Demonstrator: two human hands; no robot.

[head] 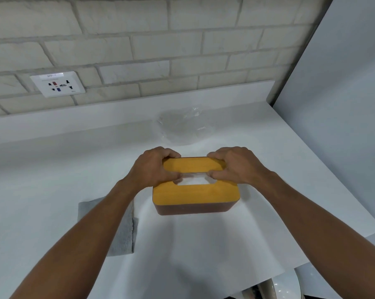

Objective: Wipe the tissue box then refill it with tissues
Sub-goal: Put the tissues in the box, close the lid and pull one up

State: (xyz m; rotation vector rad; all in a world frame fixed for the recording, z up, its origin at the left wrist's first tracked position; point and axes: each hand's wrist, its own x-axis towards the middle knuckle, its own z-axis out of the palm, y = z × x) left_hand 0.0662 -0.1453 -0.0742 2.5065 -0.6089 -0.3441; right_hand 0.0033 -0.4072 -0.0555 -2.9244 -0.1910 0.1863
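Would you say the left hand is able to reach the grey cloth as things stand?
Probably yes. The grey cloth lies flat on the counter right under the left forearm, with nothing on it; the left hand would only have to let go of the lid first.

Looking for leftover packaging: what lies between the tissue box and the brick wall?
Head view: a crumpled clear plastic wrapper lies on the white counter between the tissue box and the brick wall.

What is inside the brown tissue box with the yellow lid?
White material, likely tissue, shows through the slot of the yellow lid. The left hand and right hand grip the lid; it hides the rest inside the brown tissue box.
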